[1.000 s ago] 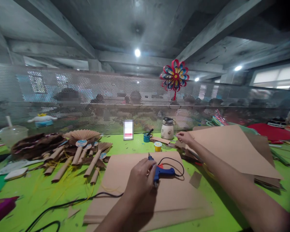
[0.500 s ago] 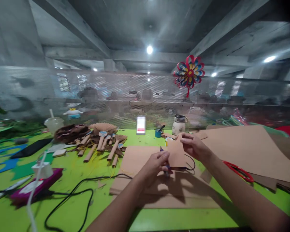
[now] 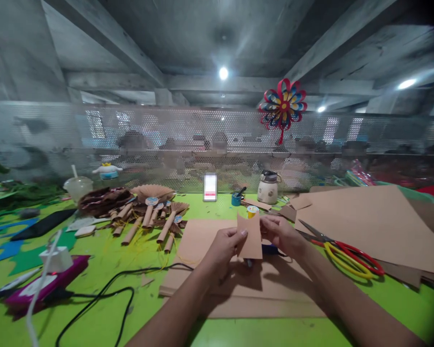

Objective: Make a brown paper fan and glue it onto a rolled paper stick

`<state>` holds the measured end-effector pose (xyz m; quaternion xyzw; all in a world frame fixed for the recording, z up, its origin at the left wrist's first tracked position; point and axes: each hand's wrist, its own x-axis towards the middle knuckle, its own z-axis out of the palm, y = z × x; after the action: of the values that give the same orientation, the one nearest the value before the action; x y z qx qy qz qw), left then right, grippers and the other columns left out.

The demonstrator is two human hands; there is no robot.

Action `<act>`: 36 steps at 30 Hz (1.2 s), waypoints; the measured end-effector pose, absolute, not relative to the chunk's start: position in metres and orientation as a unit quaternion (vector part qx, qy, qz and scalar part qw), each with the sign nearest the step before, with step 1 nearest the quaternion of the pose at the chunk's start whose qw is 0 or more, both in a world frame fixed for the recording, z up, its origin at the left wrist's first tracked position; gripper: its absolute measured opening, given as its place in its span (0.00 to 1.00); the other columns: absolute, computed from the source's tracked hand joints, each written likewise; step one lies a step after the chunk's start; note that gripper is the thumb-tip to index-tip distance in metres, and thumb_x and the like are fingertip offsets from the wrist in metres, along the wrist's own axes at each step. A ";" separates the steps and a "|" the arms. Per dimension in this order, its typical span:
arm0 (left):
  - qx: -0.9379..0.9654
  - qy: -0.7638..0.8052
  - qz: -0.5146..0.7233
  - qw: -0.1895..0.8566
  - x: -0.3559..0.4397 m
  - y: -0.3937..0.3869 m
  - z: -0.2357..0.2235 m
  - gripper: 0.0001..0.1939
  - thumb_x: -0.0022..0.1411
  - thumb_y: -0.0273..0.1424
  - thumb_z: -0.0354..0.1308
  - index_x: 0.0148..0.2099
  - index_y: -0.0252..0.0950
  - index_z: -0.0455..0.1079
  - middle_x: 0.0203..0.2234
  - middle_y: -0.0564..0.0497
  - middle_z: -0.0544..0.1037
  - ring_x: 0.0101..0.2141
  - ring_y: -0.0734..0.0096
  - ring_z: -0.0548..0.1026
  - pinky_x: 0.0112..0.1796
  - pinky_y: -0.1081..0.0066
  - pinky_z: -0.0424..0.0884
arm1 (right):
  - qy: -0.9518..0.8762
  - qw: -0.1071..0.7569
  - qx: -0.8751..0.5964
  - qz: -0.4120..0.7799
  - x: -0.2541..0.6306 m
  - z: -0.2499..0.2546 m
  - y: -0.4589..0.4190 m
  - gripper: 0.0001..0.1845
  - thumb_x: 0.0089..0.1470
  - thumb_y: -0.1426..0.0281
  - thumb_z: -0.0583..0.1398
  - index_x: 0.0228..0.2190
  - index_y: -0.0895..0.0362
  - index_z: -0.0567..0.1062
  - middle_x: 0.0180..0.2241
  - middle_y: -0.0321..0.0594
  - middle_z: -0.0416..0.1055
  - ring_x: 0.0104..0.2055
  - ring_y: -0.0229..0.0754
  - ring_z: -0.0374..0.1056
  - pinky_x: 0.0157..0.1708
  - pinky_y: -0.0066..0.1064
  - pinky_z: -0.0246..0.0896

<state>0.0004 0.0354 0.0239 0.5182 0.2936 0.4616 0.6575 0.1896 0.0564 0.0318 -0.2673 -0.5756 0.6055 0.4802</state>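
A small piece of brown kraft paper [image 3: 250,238] is held upright between my two hands. My left hand [image 3: 226,246] pinches its left edge, thumb on the near face. At its upper right edge, my right hand [image 3: 278,231] has closed fingers, partly hidden behind the paper. Just beyond and below lies a blue glue gun [image 3: 271,249], mostly covered by the paper and the right hand. Under it are large folded kraft sheets [image 3: 202,236]. To the right rest scissors with yellow handles [image 3: 347,260] and scissors with red handles [image 3: 365,258].
Paper fans with rolled handles [image 3: 152,217] lie at the left. A purple power strip [image 3: 47,284] and black cable [image 3: 123,272] are nearer. Behind stand a phone [image 3: 210,187], a blue pot [image 3: 236,198], a yellow spool [image 3: 252,211] and a bottle [image 3: 268,188]. Large kraft sheets [image 3: 365,221] lie right.
My right hand came back from the far right with the small paper. My left hand let go of the glue gun and took the paper's left edge. The view turned left.
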 end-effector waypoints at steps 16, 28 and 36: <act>0.541 0.326 0.451 0.631 0.000 0.031 0.031 0.14 0.53 0.38 0.62 0.26 0.31 0.68 0.17 0.55 0.69 0.19 0.78 0.65 0.21 0.77 0.62 | -0.591 0.498 -0.324 0.545 0.181 0.025 0.054 0.16 0.43 0.60 0.69 0.31 0.58 0.77 0.27 0.37 0.71 0.25 0.35 0.62 0.26 0.27 0.56; 0.516 0.273 0.425 0.692 -0.002 0.036 0.030 0.21 0.54 0.36 0.63 0.47 0.28 0.72 0.33 0.42 0.78 0.25 0.71 0.74 0.21 0.75 0.71 | -0.621 0.459 -0.301 0.559 0.181 0.033 0.047 0.21 0.42 0.62 0.68 0.39 0.59 0.77 0.35 0.43 0.75 0.34 0.43 0.69 0.32 0.32 0.63; 0.526 0.267 0.413 0.694 -0.002 0.035 0.028 0.19 0.55 0.34 0.63 0.49 0.32 0.72 0.44 0.41 0.76 0.32 0.69 0.75 0.27 0.73 0.73 | -0.613 0.455 -0.304 0.569 0.182 0.031 0.048 0.19 0.41 0.64 0.69 0.37 0.60 0.77 0.34 0.43 0.76 0.33 0.43 0.69 0.34 0.34 0.63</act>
<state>-0.0019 0.0354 0.0284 0.5257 0.2674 0.4127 0.6942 0.1821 0.0476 0.0307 -0.3043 -0.6131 0.5692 0.4555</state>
